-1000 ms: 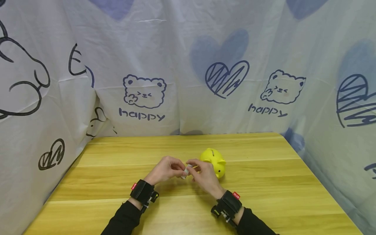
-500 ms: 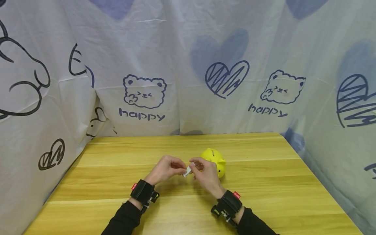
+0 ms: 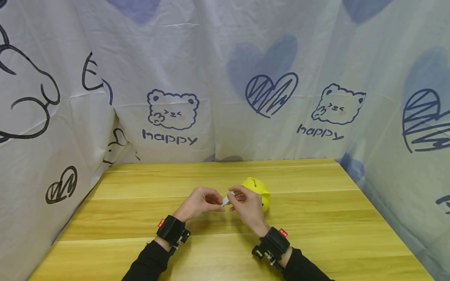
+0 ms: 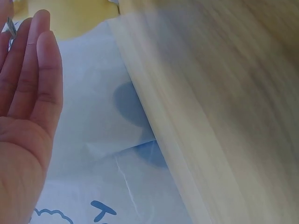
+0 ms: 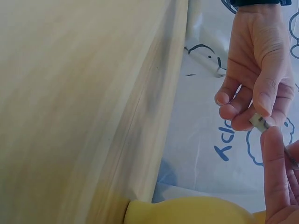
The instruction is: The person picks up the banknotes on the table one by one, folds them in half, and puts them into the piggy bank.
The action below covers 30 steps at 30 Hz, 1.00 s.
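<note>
A small whitish folded piece of paper (image 3: pixel 226 200) is held between both hands just left of the yellow piggy bank (image 3: pixel 256 186). Its dark printed marks show in the right wrist view, where the paper (image 5: pixel 258 122) lies at the left thumb tip. My left hand (image 3: pixel 198 203) pinches the lower end with thumb and index fingertips. My right hand (image 3: pixel 248 209) pinches the upper end and covers part of the piggy bank. A dark slot shows on the bank's top. In the left wrist view, only a thin edge of the paper appears beside the fingers (image 4: pixel 49 70).
A wooden table (image 3: pixel 140 218) with a light grain lies under both hands. Behind it and on both sides hangs a white cloth (image 3: pixel 225 128) printed with hearts, bears and lettering.
The paper has tilted and shifted slightly up and right with my right fingers, and more of it shows between the hands. The piggy bank stays in place.
</note>
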Each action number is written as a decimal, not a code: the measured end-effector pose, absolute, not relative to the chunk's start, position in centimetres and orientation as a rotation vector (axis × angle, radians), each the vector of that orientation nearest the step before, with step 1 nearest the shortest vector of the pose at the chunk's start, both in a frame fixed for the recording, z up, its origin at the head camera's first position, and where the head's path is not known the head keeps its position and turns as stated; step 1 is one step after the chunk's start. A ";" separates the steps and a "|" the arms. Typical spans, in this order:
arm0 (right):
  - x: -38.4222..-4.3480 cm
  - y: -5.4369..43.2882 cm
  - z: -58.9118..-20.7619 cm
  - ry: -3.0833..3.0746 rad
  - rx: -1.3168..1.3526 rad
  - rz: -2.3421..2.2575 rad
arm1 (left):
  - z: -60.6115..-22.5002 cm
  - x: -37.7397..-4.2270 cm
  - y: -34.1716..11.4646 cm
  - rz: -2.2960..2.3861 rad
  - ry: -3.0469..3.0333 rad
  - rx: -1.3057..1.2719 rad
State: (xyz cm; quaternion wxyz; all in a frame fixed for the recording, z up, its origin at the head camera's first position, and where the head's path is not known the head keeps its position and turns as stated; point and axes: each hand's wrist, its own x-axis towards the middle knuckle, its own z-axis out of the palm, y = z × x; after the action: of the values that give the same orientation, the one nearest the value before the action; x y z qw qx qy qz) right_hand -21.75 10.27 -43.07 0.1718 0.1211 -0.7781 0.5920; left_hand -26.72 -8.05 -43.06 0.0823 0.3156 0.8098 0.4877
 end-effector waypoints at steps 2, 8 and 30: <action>-21.5 10.2 -42.8 -2.190 0.369 1.696 | -43.3 -26.8 -8.0 1.456 2.415 0.956; -21.7 10.4 -42.7 -2.204 0.421 1.715 | -44.5 -27.6 -8.1 1.476 2.412 0.986; -23.3 11.2 -44.7 -2.387 0.447 1.801 | -42.2 -25.9 -8.0 1.521 2.393 0.987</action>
State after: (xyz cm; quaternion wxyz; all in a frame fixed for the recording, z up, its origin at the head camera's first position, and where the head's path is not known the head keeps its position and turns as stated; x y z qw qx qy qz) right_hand -23.29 11.18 -44.74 0.0591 0.1475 -0.7882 0.5945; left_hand -25.92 -8.02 -42.20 0.0694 0.3279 0.7951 0.5055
